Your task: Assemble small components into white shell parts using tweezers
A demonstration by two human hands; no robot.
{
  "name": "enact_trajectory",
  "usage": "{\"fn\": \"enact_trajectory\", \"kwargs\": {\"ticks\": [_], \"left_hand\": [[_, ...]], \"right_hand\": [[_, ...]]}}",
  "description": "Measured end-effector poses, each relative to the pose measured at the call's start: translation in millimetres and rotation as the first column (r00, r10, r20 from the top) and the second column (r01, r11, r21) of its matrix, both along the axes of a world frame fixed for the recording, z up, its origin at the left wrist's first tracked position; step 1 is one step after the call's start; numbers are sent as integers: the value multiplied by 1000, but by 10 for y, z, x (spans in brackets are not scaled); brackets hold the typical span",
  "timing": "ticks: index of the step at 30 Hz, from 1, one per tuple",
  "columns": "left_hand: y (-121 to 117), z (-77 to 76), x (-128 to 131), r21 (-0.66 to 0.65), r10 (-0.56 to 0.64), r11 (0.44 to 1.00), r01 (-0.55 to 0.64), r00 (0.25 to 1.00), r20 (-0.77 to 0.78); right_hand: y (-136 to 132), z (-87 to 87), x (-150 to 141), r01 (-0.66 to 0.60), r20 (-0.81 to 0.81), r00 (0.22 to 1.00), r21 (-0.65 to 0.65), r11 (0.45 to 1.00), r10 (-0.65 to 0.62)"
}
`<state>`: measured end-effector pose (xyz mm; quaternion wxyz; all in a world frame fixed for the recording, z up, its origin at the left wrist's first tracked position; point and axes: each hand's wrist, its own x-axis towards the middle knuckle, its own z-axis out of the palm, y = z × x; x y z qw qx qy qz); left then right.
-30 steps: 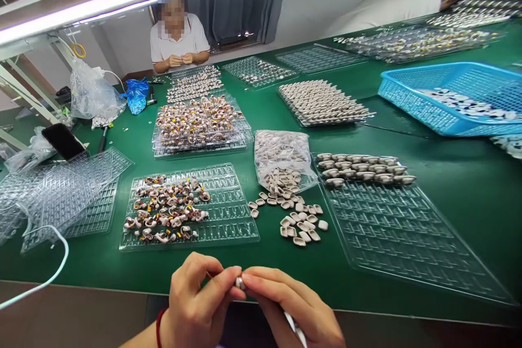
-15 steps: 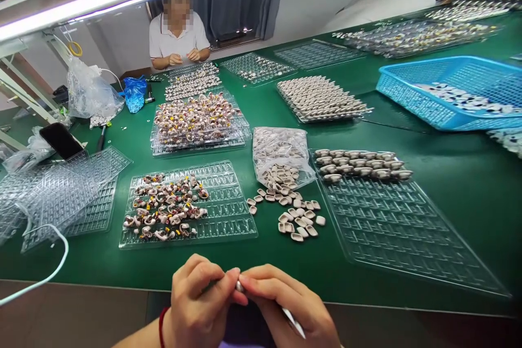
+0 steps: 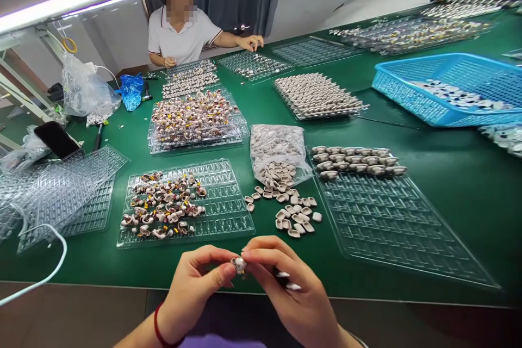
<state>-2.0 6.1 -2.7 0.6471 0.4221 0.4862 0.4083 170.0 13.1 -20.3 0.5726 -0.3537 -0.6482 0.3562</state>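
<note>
My left hand (image 3: 199, 277), with a red cord at the wrist, pinches a small rounded white part (image 3: 238, 265) between thumb and forefinger; it looks like an earbud piece. Fingertips of my right hand (image 3: 285, 283) meet at the part's right side. Tucked in the right palm is a slim tool with pale ends (image 3: 292, 286), mostly hidden, its kind unclear. Beyond my hands lie loose beige shells (image 3: 299, 220), spilled from a clear plastic bag (image 3: 278, 147). To the left, a clear tray (image 3: 228, 209) carries half-built earbud pieces (image 3: 163, 204) with coloured wires.
At right, a clear tray (image 3: 403, 234) holds rows of shells (image 3: 359, 162) at its far end. Stacked trays (image 3: 198, 119), a full shell tray (image 3: 320, 96) and a blue basket (image 3: 432, 111) stand farther back. A phone (image 3: 57, 138) rests left. Across the table sits a co-worker (image 3: 183, 38).
My hands have risen slightly, and the small white part shows more fully between them. Across the table, the co-worker has stretched one arm out to a tray.
</note>
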Motion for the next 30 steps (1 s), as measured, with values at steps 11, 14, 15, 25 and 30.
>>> {"fn": "enact_trajectory", "kwargs": {"ticks": [11,14,15,25,30], "left_hand": [[-27,-33,-23,244,112,968,-61,973,-202],[-32,-3,-8,283,107,959,-31,960,-258],[-32,6,-3,288,105,957,-23,956,-272],[-64,16,28,234,92,972,-19,947,-309],[-52,12,43,236,102,971,-25,942,-321]], "right_hand": [[-73,-60,-88,77,177,980,75,994,-89],[-60,-78,-101,73,200,976,78,994,-87],[-58,-80,-103,71,207,975,81,994,-87],[-81,-128,-143,104,245,958,195,975,-151],[-106,-197,-136,104,265,949,249,963,-171]]}}
